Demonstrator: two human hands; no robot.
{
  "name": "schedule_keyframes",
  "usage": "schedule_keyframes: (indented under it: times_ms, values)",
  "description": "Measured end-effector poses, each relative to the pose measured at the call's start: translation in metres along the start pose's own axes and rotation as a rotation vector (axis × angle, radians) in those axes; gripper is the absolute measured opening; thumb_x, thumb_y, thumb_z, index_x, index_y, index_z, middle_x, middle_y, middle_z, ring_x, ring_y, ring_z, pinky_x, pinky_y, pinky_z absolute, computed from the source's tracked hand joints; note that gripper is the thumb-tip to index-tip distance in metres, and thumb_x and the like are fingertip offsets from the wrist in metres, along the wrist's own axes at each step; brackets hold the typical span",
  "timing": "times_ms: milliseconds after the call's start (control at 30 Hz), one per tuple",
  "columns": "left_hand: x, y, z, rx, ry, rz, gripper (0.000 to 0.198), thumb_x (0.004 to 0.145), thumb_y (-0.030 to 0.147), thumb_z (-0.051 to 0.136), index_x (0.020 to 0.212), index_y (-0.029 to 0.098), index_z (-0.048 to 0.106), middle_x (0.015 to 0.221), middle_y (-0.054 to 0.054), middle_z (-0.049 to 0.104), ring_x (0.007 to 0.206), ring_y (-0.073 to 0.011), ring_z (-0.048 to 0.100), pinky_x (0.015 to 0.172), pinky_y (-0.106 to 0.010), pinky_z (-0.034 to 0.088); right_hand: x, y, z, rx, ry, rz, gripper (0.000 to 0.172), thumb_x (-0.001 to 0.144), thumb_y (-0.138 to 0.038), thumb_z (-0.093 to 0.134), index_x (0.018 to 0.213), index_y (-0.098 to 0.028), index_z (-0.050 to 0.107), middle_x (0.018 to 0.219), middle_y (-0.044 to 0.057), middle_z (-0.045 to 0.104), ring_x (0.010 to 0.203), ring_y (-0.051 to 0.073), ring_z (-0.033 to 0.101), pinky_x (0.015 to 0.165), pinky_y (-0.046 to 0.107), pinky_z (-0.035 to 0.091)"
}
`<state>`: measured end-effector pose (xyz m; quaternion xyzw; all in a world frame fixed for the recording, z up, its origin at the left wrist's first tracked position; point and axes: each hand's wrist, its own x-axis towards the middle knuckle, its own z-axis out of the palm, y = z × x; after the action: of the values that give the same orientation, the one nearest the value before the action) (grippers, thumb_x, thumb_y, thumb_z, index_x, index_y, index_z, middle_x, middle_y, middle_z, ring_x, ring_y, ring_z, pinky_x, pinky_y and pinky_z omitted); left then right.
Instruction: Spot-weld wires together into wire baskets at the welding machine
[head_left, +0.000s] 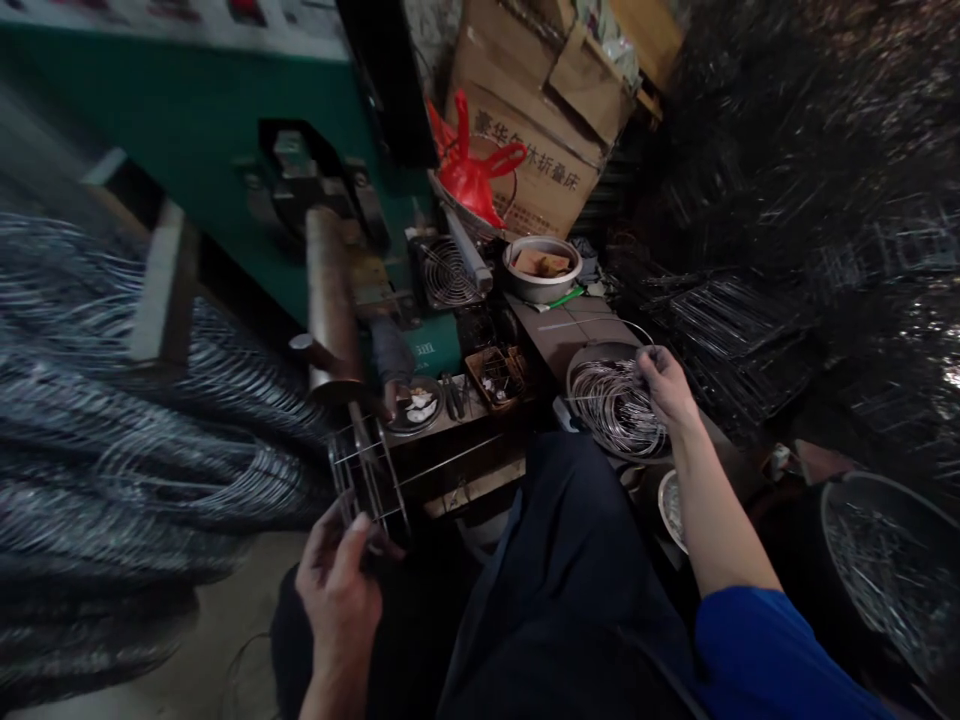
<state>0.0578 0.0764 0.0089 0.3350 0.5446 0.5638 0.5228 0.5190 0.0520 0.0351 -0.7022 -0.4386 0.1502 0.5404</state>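
**Wire frame in one hand, wire rings under the other**

Dark trousers [570, 590] of smooth cloth fill the bottom middle of the view, nearest the lens, with a blue sleeve [772, 650] at 5 o'clock. At 7 o'clock the left hand [339, 590] pinches a small wire frame [367, 480], thumb and fingers closed on its lower edge; the frame is a grid of thin, straight, shiny rods standing roughly upright, just below a dull metal cylinder [328, 290] that juts from a green machine [187, 130].

At 3 o'clock from the frame, the right hand [666, 385] reaches out with fingers curled, its tips nipping thin wire at the far rim of a round metal basin [577, 372]. Inside lies a bundle of wire rings [615, 405], bright, fine and coiled flat.

Beyond, at 12 o'clock, a steel bowl [541, 268] sits beside a round fan grille [448, 270], with a crumpled red plastic bag [472, 170] and creased cardboard boxes [540, 120] behind. Heaps of grey wire work [112, 400] blur across 9 o'clock; dark stacked wire racks [787, 250] crowd 2 o'clock, and another round pan of wire [892, 570] sits at 4 o'clock.
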Motion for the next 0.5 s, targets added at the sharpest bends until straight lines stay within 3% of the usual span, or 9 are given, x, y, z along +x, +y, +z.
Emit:
schedule_keyframes:
  times_ms: [67,167,267,367,500]
  values:
    - [-0.003,-0.003,-0.002,-0.039,-0.002,0.007,0.045,0.069,0.033,0.079,0.111,0.019,0.069,0.074,0.003,0.063,0.051,-0.0085,0.052,0.044,-0.019,0.046,-0.005,-0.032,0.023,0.209,-0.272,0.064,0.062,0.077,-0.066,0.073,0.113,-0.018,0.061,0.087,0.005,0.066,0.073,0.02,0.059,0.066,0.029,0.047]
    - [-0.01,-0.008,-0.009,-0.038,-0.02,0.031,0.049,0.073,0.035,0.078,0.117,0.019,0.068,0.072,0.003,0.062,0.049,-0.0081,0.051,0.043,-0.019,0.046,-0.016,-0.076,0.062,0.237,-0.574,0.088,0.06,0.075,-0.063,0.079,0.111,-0.016,0.069,0.095,0.007,0.068,0.085,0.023,0.061,0.075,0.03,0.048]
    - [-0.017,-0.012,-0.017,-0.055,-0.007,0.041,0.053,0.076,0.036,0.077,0.124,0.018,0.065,0.069,0.004,0.061,0.048,-0.0085,0.051,0.041,-0.02,0.047,-0.027,-0.095,0.093,0.151,-0.62,0.007,0.053,0.083,-0.067,0.07,0.1,-0.017,0.075,0.094,0.007,0.069,0.093,0.026,0.061,0.082,0.033,0.046]
    - [-0.022,-0.016,-0.02,-0.09,-0.011,0.038,0.053,0.077,0.037,0.077,0.124,0.017,0.063,0.066,0.004,0.059,0.047,-0.0088,0.05,0.04,-0.021,0.048,-0.038,-0.093,0.121,0.095,-0.592,-0.054,0.055,0.088,-0.071,0.06,0.089,-0.019,0.076,0.087,0.008,0.07,0.091,0.029,0.062,0.082,0.037,0.047]
    - [-0.023,-0.024,-0.017,-0.117,-0.05,0.011,0.054,0.079,0.039,0.076,0.125,0.017,0.062,0.061,0.006,0.053,0.046,-0.0084,0.048,0.04,-0.02,0.048,-0.054,-0.098,0.16,-0.017,-0.682,-0.26,0.051,0.093,-0.067,0.055,0.092,-0.02,0.076,0.096,0.01,0.069,0.091,0.029,0.063,0.083,0.038,0.046]
